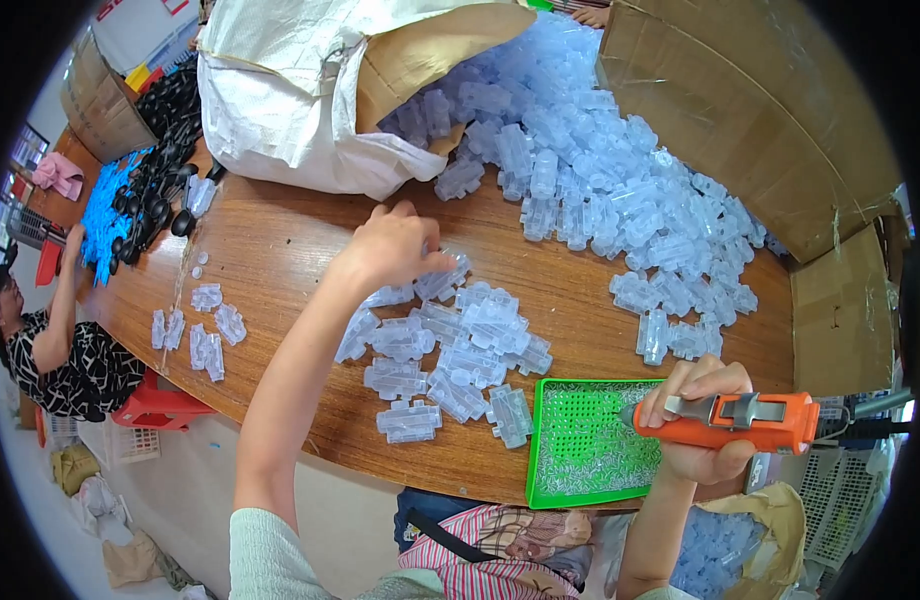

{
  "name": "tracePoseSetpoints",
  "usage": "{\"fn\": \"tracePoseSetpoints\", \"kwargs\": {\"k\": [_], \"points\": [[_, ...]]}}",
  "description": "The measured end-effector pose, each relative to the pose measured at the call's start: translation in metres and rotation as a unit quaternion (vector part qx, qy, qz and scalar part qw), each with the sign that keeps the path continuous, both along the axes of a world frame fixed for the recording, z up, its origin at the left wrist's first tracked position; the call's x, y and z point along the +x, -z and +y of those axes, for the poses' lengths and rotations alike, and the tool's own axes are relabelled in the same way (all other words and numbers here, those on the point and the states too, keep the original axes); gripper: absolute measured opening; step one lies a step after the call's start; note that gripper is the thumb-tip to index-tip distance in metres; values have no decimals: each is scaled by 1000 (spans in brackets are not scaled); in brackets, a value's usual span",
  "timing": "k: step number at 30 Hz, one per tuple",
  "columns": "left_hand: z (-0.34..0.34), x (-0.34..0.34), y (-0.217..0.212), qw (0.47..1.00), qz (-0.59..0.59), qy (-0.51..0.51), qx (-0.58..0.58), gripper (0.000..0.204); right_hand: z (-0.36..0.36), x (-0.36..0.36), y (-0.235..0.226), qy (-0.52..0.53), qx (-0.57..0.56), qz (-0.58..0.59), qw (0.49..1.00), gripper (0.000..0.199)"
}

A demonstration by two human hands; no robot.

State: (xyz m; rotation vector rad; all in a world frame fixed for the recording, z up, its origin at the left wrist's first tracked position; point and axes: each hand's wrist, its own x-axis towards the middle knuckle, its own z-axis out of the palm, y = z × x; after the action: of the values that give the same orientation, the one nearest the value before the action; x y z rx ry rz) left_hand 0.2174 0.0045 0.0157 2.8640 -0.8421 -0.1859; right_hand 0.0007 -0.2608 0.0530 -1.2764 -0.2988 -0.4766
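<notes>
My right hand (708,410) is wrapped round an orange electric screwdriver (760,420). The driver lies almost level, its tip pointing left over a green tray (532,470) strewn with small metal screws (605,470). My left hand (395,245) reaches across the table, palm down, with thumb and fingers apart. Its thumb is beside a clear plastic part (446,280) at the back of a loose pile of clear plastic parts (470,360); whether they touch is hard to see. Nothing shows in this hand's grip.
A large white sack (280,110) lies at the back, beside a big heap of clear parts (620,190). Cardboard (750,110) walls the right side. A few parts (207,350) lie at left. A co-worker (55,340) sits far left near black and blue pieces (105,215).
</notes>
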Motion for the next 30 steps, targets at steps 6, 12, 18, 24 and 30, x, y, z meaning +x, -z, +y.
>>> {"fn": "tracePoseSetpoints", "kwargs": {"k": [6,12,18,24,30], "points": [[-13,13,-15,993,45,-104,-21,45,-4,-1,3,20,6,8,1000,68],[-49,39,35,972,-152,-161,-78,41,5,1,3,25,16,25,999,68],[-39,37,42,975,-147,-138,-93,41,7,-3,5,47,22,45,998,73],[-33,-32,2,960,-150,25,-236,46,5,-6,9,46,48,42,997,74],[-35,-90,-18,930,-119,79,-337,46,9,-3,8,62,31,54,996,76]]}}
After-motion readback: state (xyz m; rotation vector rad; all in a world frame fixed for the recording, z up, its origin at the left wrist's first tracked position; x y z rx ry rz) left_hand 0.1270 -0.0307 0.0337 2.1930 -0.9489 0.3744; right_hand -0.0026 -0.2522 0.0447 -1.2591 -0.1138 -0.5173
